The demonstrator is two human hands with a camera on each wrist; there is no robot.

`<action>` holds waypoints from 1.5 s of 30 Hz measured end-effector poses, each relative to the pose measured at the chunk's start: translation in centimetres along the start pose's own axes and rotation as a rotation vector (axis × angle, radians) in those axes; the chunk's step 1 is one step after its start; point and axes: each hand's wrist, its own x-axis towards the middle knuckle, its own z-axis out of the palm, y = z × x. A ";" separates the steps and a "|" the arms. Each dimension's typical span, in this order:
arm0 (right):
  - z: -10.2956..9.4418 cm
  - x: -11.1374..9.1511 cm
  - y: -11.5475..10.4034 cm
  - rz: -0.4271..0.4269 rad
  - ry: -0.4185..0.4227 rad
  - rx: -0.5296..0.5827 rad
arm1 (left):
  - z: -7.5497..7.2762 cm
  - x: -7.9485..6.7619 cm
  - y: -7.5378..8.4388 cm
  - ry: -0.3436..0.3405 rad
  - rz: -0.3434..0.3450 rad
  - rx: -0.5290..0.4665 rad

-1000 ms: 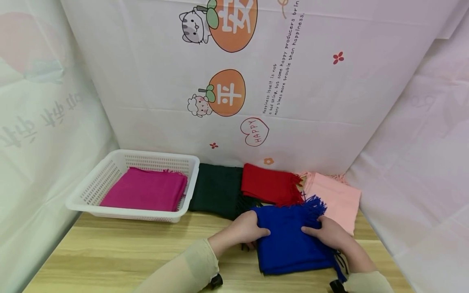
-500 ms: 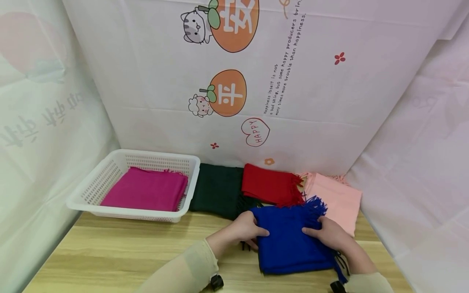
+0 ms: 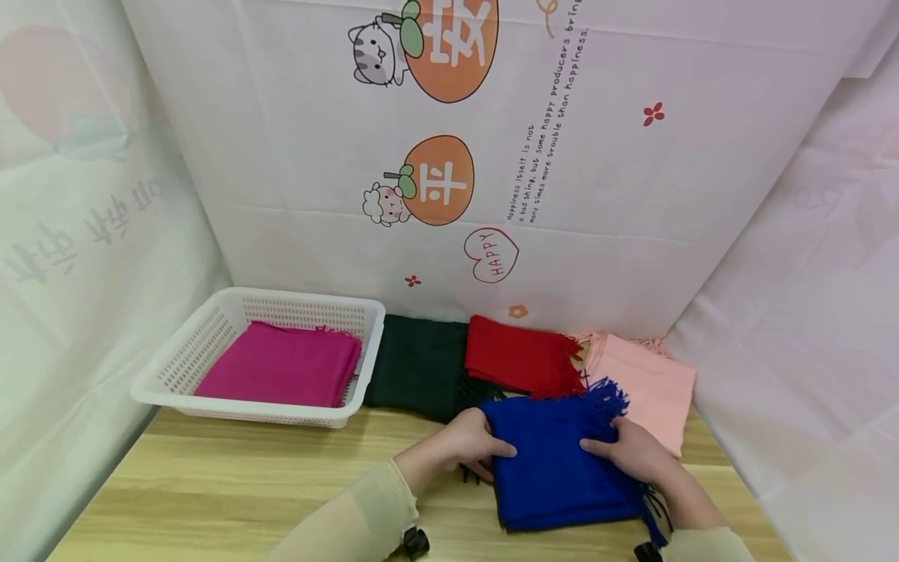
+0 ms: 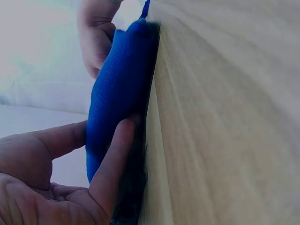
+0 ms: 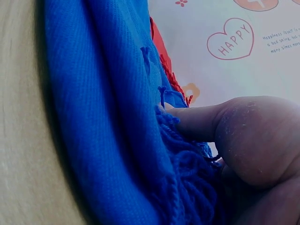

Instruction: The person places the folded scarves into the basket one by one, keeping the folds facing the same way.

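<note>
A folded blue scarf (image 3: 551, 468) with fringe at its right side lies on the wooden table, in front of the other scarves. My left hand (image 3: 469, 439) grips its left edge, thumb on top; in the left wrist view a finger (image 4: 117, 154) of that hand reaches low along the scarf's side near the tabletop. At the fringed right edge my right hand (image 3: 635, 451) holds the scarf with the thumb on top. In the right wrist view the thumb (image 5: 199, 121) presses by the fringe, while the other fingers are mostly hidden.
A white perforated basket (image 3: 263, 411) at the left holds a folded magenta scarf (image 3: 281, 365). Along the back wall lie folded dark green (image 3: 420, 363), red (image 3: 516, 353) and pink scarves (image 3: 646, 382). Printed white sheets (image 3: 583, 273) enclose the table (image 3: 232, 484).
</note>
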 end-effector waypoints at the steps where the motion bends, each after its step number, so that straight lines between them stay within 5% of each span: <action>1: 0.0 0.0 -0.1 0.000 0.000 0.003 | -0.1 -0.1 0.0 -0.007 -0.003 -0.001; 45: -0.1 0.1 0.5 0.014 -0.042 0.142 | -0.6 0.4 -0.8 -0.081 0.079 -0.105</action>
